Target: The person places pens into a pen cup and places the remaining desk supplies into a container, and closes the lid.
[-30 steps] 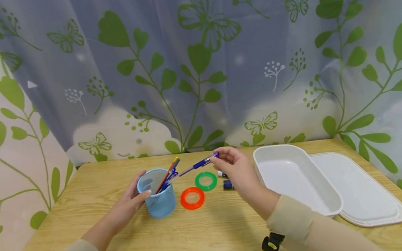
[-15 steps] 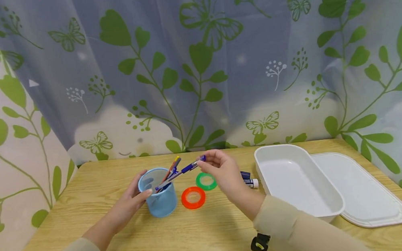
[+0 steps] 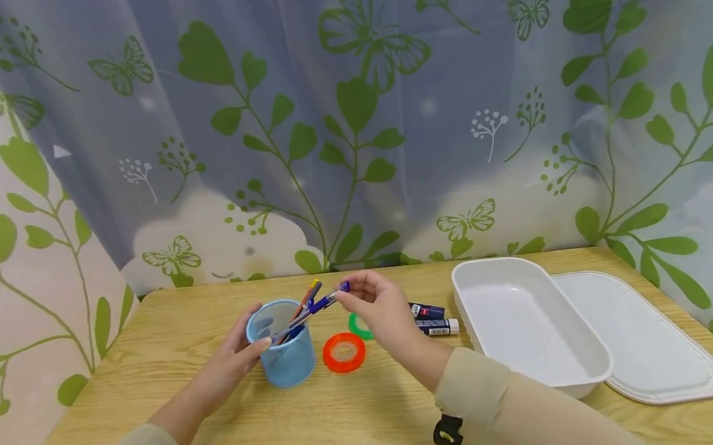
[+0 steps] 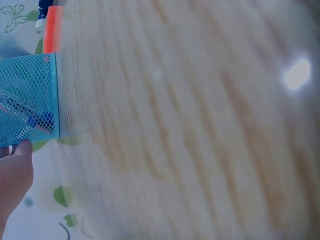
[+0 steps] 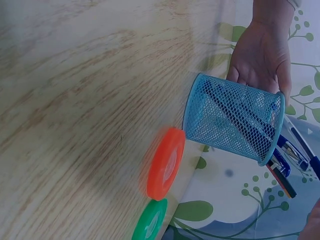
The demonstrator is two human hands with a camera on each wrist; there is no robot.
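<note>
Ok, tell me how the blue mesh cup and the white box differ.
The blue mesh cup is round and smaller; the white box is larger and oblong with rounded corners. The cup's walls are see-through mesh; the box's are solid. The left hand grips the cup, while no hand is on the box. Both are open at the top.

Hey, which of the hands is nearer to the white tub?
Right. The right hand, pinching a blue pen, is left of the white tub; the left hand is farther left, gripping the cup.
</note>
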